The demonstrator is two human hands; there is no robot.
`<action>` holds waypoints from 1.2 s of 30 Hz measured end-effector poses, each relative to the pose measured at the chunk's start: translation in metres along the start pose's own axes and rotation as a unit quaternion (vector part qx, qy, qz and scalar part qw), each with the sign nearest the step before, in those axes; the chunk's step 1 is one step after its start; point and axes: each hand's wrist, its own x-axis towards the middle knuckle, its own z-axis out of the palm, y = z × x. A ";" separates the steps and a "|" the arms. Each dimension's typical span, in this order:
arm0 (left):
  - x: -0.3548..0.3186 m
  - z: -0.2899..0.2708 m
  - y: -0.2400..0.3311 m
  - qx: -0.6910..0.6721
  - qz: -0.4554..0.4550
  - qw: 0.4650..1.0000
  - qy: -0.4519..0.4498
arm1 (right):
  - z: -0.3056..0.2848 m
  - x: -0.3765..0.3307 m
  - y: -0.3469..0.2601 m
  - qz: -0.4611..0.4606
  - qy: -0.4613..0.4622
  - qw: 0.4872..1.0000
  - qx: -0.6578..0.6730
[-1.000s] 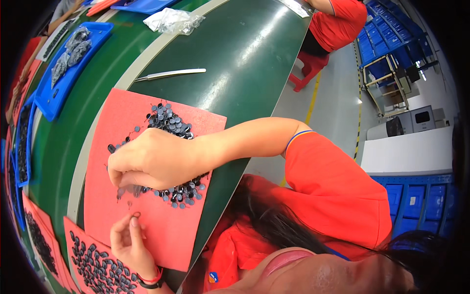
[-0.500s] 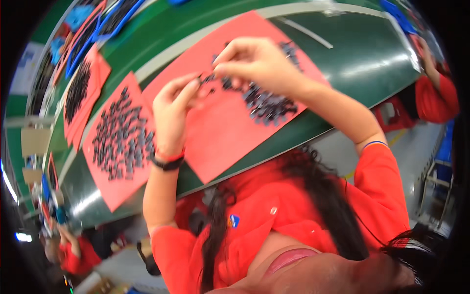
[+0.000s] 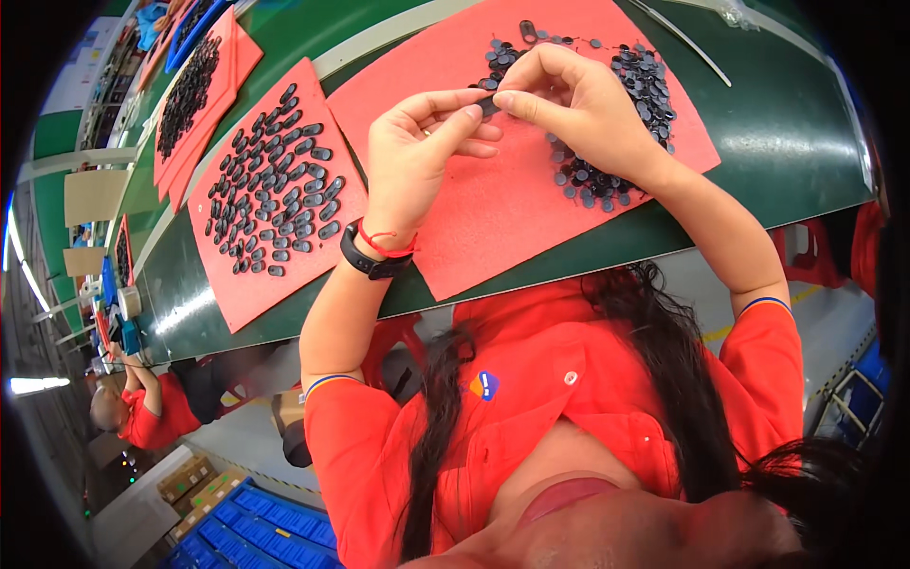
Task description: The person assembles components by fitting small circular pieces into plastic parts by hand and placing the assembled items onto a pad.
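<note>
My left hand (image 3: 422,152) and my right hand (image 3: 578,95) meet above a red foam mat (image 3: 493,218), both pinching one small dark oval part (image 3: 488,106) between their fingertips. A loose heap of the same dark parts (image 3: 616,123) lies on the mat under and to the right of my right hand. On a second red mat (image 3: 246,275) to the left, several dark oval parts (image 3: 275,190) are laid out in rough rows. I wear a black wristband and red string on my left wrist.
The mats lie on a green conveyor belt (image 3: 787,123). More red mats with dark parts (image 3: 190,85) sit farther left. A thin metal tool (image 3: 682,43) lies at the upper right. Another person in red (image 3: 142,417) works at the lower left, near blue crates (image 3: 246,531).
The view has swung, so the mats now lie higher in the picture. My hands have closed together on a single part, held a little above the mat.
</note>
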 end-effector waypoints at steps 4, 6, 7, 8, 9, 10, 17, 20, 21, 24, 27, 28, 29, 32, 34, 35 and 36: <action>-0.002 0.003 -0.001 -0.040 -0.007 0.999 -0.002 | 0.002 -0.002 -0.001 -0.013 0.002 0.999 -0.040; -0.003 0.005 0.000 -0.037 -0.011 0.999 -0.005 | 0.004 -0.004 -0.001 -0.022 0.009 0.999 -0.030; -0.003 0.005 0.001 -0.036 -0.015 0.999 -0.006 | 0.004 -0.004 -0.002 -0.031 0.014 0.999 -0.022; -0.003 0.005 0.001 -0.034 -0.015 0.999 -0.007 | 0.004 -0.004 -0.002 -0.032 0.016 0.999 -0.020; -0.004 0.005 0.000 -0.036 -0.018 0.999 -0.005 | 0.004 -0.004 -0.002 -0.015 0.007 1.000 -0.016; -0.004 0.005 0.000 -0.039 -0.020 0.999 -0.003 | 0.004 -0.004 -0.003 0.003 -0.001 1.000 -0.012; -0.003 0.004 -0.001 -0.047 -0.013 0.999 -0.006 | 0.007 -0.004 0.000 -0.015 0.007 1.000 -0.005; -0.004 0.005 -0.001 -0.044 -0.014 0.999 -0.003 | 0.009 -0.005 0.003 -0.001 0.004 1.000 0.026; -0.004 0.005 -0.001 -0.045 -0.015 0.999 -0.001 | 0.009 -0.005 0.002 -0.002 0.004 1.000 0.027; -0.004 0.005 -0.001 -0.039 -0.013 0.999 -0.002 | 0.008 -0.005 -0.001 -0.010 -0.002 1.000 0.006; -0.005 0.005 -0.002 -0.035 -0.013 0.999 -0.002 | 0.008 -0.006 0.000 -0.008 -0.002 1.000 0.011; -0.005 0.005 -0.002 -0.038 -0.015 0.999 0.000 | 0.009 -0.006 0.001 -0.005 0.000 1.000 0.012; -0.005 0.005 -0.002 -0.037 -0.015 0.999 0.000 | 0.009 -0.006 0.000 -0.002 0.003 1.000 0.014; -0.006 0.004 -0.003 -0.037 -0.014 0.999 -0.002 | 0.010 -0.006 0.000 -0.006 0.009 1.000 -0.001; -0.005 0.003 -0.004 -0.034 -0.012 0.999 -0.002 | 0.012 -0.006 0.001 -0.008 0.013 1.000 0.003; -0.005 0.003 -0.004 -0.034 -0.012 0.999 -0.003 | 0.012 -0.006 0.001 -0.010 0.017 1.000 0.006; -0.005 0.003 -0.004 -0.032 -0.010 0.999 -0.002 | 0.012 -0.006 0.001 -0.010 0.017 1.000 0.006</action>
